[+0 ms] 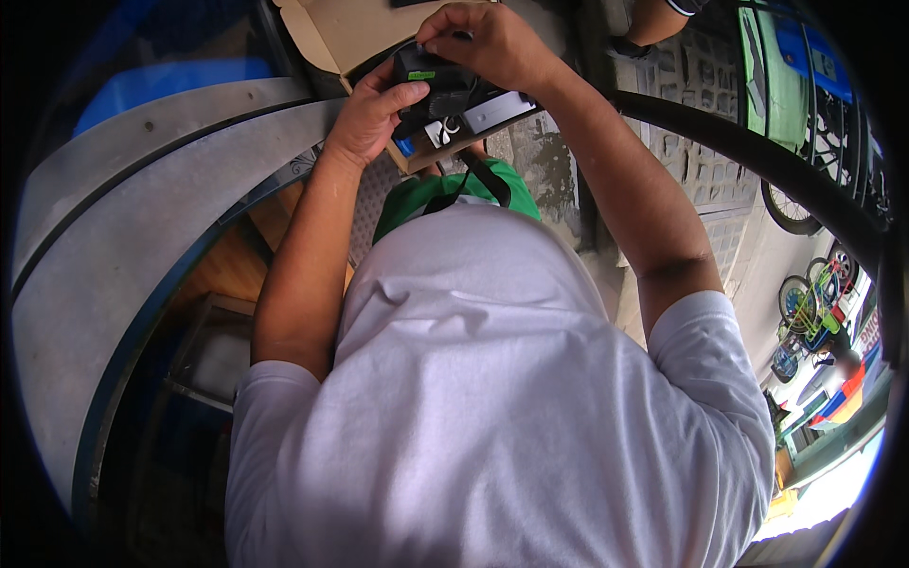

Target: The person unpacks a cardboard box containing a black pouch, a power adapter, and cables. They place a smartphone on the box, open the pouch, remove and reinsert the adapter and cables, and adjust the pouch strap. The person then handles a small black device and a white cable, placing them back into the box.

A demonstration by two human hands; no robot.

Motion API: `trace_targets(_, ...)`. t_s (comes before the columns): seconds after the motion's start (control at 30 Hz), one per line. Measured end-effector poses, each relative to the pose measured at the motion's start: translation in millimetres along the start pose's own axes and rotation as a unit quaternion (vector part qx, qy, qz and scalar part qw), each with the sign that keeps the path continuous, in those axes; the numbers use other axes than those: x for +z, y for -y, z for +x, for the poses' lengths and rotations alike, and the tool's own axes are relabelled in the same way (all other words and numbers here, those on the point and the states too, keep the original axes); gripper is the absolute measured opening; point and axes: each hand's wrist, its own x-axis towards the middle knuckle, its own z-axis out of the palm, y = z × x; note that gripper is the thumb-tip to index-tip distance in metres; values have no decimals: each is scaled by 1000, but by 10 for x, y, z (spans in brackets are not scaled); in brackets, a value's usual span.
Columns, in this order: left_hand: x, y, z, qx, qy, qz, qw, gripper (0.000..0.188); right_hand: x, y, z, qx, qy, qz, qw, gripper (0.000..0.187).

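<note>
My left hand [365, 118] grips a black box-shaped device [453, 93], its thumb laid across the front below a small bright green label [421, 75]. Over the device's upper edge, my right hand [488, 43] is curled with thumb and fingertips pinched together. Whatever sits in that pinch is too small to make out. Both hands are above an opened cardboard box [322, 33]. Inside it, partly covered by the device, lie a silver-grey flat piece [499, 111] and a white part with a cable [441, 132].
A curved pale metal counter edge [189, 180] runs along my left, with a blue object [170, 80] beyond it. On the right a thick black bar [729, 142] arcs past. Another person's leg [653, 21] shows at the top right; bicycles [800, 298] stand along the street.
</note>
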Motion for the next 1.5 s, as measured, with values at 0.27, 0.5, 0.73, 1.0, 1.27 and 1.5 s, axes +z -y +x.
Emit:
trace_targets(0.27, -36, 10, 40, -5, 10, 4, 1000, 38, 57, -119, 3, 150, 42, 179, 971, 35)
trace_targets(0.5, -46, 20, 72, 5, 23, -12, 1000, 39, -95, -19, 65, 277, 73, 249, 925, 41)
trace_targets(0.73, -23, 14, 96, 17, 23, 11, 1000, 40, -164, -35, 158, 169, 92, 138, 971, 39)
trace_targets(1.0, -24, 6, 94, 35, 36, 2, 999, 41, -293, 64, 167, 223, 101, 161, 956, 36)
trace_targets(1.27, -8, 4, 80, 45, 33, 39, 998, 43, -218, 26, 138, 91, 77, 77, 990, 33)
trace_targets(1.5, 86, -28, 56, 59, 10, 52, 997, 43, -481, 293, 156, 298, 96, 106, 944, 33)
